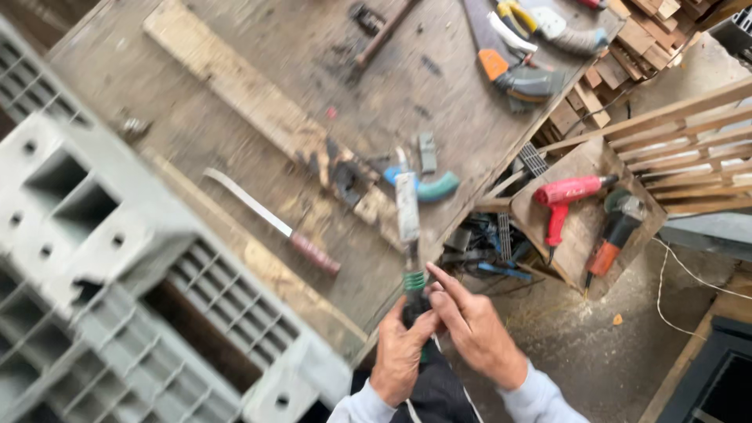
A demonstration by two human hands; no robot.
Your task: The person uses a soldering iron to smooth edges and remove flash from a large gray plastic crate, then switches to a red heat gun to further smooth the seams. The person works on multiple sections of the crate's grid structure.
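Hand tool (408,227), grey blade, green-ringed black handle: I hold it upright over the workbench (157,86) edge. Left hand (398,352) fingers closed around the handle, steadying it; right hand (470,325) fingers extended, touching the handle. Knife (270,221) and grey plastic pallet (102,258) nearby.

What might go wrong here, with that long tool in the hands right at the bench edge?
1. The long grey tool with a green coiled collar is gripped low by the left hand; the right hand only touches it with fingertips, so it may slip.
2. The bare metal blade with a reddish handle lies loose on the worn wooden workbench and might get knocked.
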